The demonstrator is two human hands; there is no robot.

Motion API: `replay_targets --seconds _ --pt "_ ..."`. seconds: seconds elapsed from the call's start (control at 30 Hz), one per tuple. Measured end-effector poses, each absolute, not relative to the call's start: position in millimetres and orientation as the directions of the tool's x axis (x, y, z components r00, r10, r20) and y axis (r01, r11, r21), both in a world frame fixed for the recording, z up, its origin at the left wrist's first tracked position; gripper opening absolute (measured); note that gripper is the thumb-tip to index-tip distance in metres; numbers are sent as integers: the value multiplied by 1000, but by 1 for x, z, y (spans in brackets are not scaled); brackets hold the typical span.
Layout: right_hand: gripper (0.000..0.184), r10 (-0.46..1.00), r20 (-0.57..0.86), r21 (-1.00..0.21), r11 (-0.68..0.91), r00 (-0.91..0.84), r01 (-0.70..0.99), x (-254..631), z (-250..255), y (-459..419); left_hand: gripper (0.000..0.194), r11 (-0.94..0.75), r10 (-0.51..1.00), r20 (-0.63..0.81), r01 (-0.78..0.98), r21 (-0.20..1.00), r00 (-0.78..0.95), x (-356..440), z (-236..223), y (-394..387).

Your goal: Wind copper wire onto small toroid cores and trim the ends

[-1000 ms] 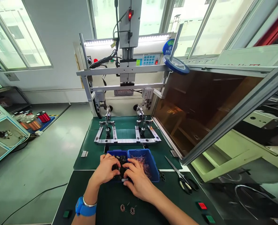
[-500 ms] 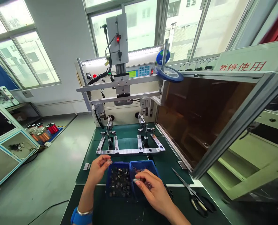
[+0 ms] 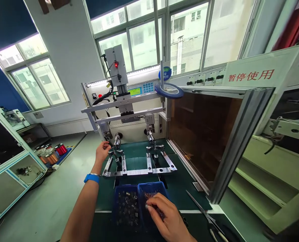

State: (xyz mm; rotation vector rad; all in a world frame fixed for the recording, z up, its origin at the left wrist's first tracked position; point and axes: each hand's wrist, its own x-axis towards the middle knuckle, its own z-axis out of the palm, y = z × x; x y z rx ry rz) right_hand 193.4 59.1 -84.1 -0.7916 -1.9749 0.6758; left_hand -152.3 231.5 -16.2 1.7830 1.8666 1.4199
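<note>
My left hand (image 3: 103, 152) is reached forward to the left end of the winding machine (image 3: 125, 102), beside its left spindle (image 3: 117, 140). Its fingers are pinched together, and whatever sits between them is too small to make out. Over the right blue bin (image 3: 151, 186), my right hand (image 3: 165, 215) pinches a small pale part (image 3: 146, 206) between thumb and fingers. Fine copper-coloured wire pieces (image 3: 149, 194) lie in that bin. The left blue bin (image 3: 126, 187) holds many small dark cylindrical parts (image 3: 127, 208). A metal clamp frame (image 3: 138, 172) lies in front of both spindles.
Scissors (image 3: 202, 210) lie on the green mat (image 3: 176, 198) at right. A roll of blue tape (image 3: 168, 90) hangs on a post. A tinted, metal-framed panel (image 3: 204, 134) borders the right side. Wire spools (image 3: 60, 149) stand on the floor at left.
My left hand has moved forward from beside the bins to the left spindle. The right hand stays over the right bin, still pinching the pale part. The camera view has tilted up.
</note>
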Motion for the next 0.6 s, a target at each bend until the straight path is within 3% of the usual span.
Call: replay_targets --seconds 0.17,0.43,0.6 --pt "20 767 459 -756 603 -449 257 190 -85 58 35 -162 876 436 725 670 -207 -150 -24 236" --pt "30 898 290 -878 387 -330 281 198 -80 68 27 -71 905 366 770 634 -218 -150 -50 244" --pt "31 881 355 -809 457 -312 371 210 -46 103 12 -62 891 395 799 598 -226 -148 -59 245"
